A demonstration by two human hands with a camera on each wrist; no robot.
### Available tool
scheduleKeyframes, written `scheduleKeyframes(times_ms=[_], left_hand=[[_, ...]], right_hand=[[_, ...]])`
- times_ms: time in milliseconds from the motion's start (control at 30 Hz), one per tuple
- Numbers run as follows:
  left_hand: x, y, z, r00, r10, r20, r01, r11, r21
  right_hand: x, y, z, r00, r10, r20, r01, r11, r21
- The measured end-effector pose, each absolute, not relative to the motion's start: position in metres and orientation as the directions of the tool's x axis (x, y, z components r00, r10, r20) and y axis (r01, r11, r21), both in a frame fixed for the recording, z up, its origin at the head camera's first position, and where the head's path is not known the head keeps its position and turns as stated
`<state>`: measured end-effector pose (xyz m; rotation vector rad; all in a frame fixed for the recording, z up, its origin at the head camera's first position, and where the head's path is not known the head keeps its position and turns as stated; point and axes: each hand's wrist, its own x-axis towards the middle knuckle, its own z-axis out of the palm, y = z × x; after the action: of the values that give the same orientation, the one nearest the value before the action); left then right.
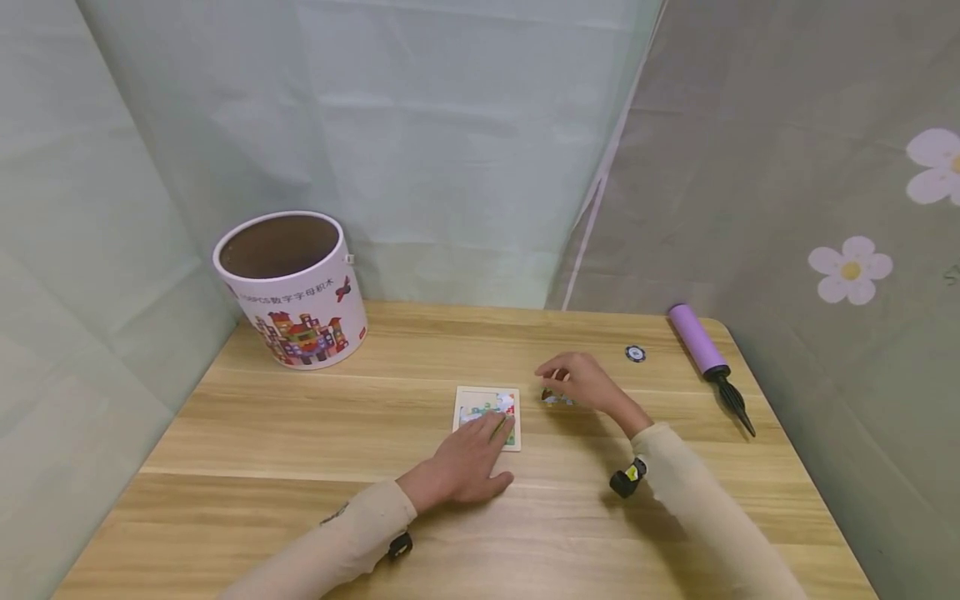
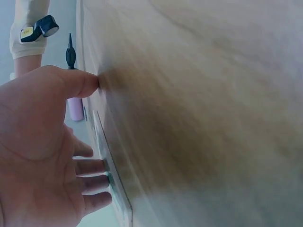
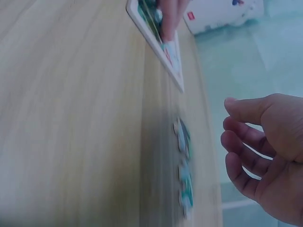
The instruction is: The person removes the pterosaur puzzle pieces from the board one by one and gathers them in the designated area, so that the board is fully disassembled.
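Note:
A small jigsaw puzzle in a pale wooden tray lies on the table, with colourful pieces in it. My left hand rests on its near part, the straight fingertips on the pieces and the thumb spread out over the wood. Part of the picture is hidden under the fingers. To the right of the tray, two loose puzzle pieces lie flat close together. Just above them hovers my right hand, its fingers loosely bent, and nothing shows between thumb and fingertips in the right wrist view.
A large white bucket with printed building blocks stands at the back left. A dark poker chip lies at the back right, near a purple hand pump with a black nozzle. Cloth curtains hang behind the wooden table.

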<state>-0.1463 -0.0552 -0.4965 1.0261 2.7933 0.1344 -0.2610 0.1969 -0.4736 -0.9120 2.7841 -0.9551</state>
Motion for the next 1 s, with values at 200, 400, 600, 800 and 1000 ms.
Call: scheduleKeyframes(times_ms=[200,400,600,800,1000], left_hand=[[-0.145,-0.057,-0.493,-0.754,0.633,-0.175,0.620,0.774,0.127],[-0.145,-0.060,-0.491,-0.735,0.655,-0.177,0.641,0.756,0.136],[-0.145,-0.065,-0.490,-0.704,0.694,-0.148,0.680,0.720,0.143],[-0.147,-0.068,-0.491,-0.679,0.724,-0.120,0.715,0.689,0.117],[-0.148,-0.070,-0.492,-0.684,0.718,-0.125,0.706,0.696,0.131]], right_hand=[[-0.262,0.172,-0.479,-0.800,-0.588,0.122,-0.538,0.610,-0.582],[-0.261,0.154,-0.489,-0.758,-0.636,0.141,-0.585,0.570,-0.577],[-0.260,0.144,-0.498,-0.738,-0.660,0.141,-0.614,0.570,-0.547],[-0.259,0.139,-0.497,-0.701,-0.701,0.130,-0.640,0.538,-0.548],[-0.259,0.134,-0.499,-0.682,-0.722,0.118,-0.663,0.542,-0.517]])
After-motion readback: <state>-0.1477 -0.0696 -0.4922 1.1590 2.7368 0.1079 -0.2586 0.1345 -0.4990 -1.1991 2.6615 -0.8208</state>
